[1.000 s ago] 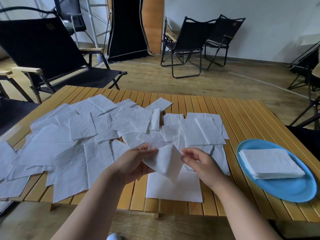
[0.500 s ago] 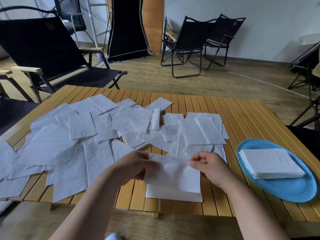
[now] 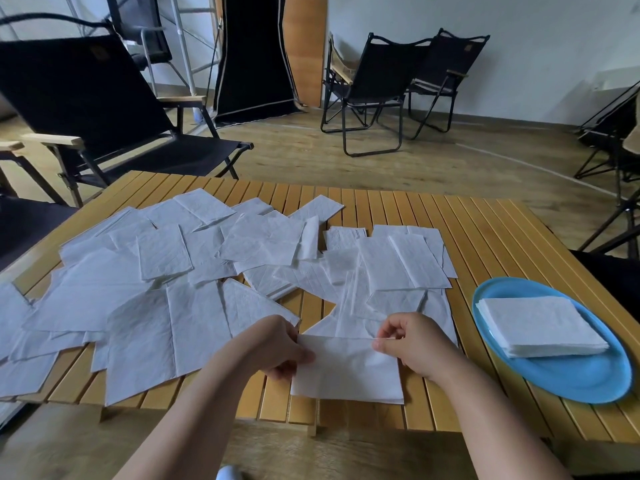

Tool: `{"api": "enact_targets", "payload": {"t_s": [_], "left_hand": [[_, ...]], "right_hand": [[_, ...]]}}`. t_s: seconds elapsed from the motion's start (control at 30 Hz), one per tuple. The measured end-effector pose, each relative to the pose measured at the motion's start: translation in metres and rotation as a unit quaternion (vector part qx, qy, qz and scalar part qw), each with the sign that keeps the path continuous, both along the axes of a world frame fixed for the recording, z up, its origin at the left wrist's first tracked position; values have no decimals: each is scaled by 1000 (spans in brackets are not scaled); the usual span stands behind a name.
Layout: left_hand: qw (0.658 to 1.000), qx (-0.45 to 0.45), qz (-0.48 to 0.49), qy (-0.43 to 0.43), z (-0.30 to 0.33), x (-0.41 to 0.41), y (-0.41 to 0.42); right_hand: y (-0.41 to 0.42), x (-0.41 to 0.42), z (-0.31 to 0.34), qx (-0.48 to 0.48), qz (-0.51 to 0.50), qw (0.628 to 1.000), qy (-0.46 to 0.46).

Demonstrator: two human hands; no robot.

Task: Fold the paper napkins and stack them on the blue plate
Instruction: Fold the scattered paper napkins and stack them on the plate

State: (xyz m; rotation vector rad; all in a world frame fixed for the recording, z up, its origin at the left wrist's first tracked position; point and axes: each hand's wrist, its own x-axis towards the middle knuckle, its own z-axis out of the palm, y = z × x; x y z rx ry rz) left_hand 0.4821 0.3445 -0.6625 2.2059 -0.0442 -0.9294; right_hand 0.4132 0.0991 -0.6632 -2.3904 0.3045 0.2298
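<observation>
A white paper napkin (image 3: 346, 370) lies folded near the front edge of the slatted wooden table (image 3: 485, 244). My left hand (image 3: 273, 344) pinches its upper left corner, and my right hand (image 3: 412, 341) pinches its upper right corner. Several unfolded napkins (image 3: 166, 271) are spread over the left and middle of the table. At the right sits the blue plate (image 3: 568, 379), holding a neat stack of folded napkins (image 3: 540, 323).
A black folding chair (image 3: 104, 109) stands behind the table on the left, with two more chairs (image 3: 398, 84) further back by the wall. Another dark chair frame (image 3: 620, 188) is at the right edge. The table's front edge runs just below my hands.
The napkin was held up loosely between both hands; it has been folded over and lowered flat onto the table near the front edge. Both hands moved down and slightly apart.
</observation>
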Motion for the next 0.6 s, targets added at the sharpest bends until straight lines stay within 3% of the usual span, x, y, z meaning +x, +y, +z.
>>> {"api": "enact_targets", "payload": {"t_s": [0.17, 0.37, 0.6], "left_hand": [[998, 42, -23, -46, -2, 0, -1], [978, 116, -73, -158, -9, 2, 0], [973, 60, -66, -214, -13, 2, -1]], "right_hand": [[0, 0, -1, -21, 1, 1000, -4], [-2, 1, 0, -55, -1, 998, 5], [-3, 1, -4, -70, -8, 998, 3]]}}
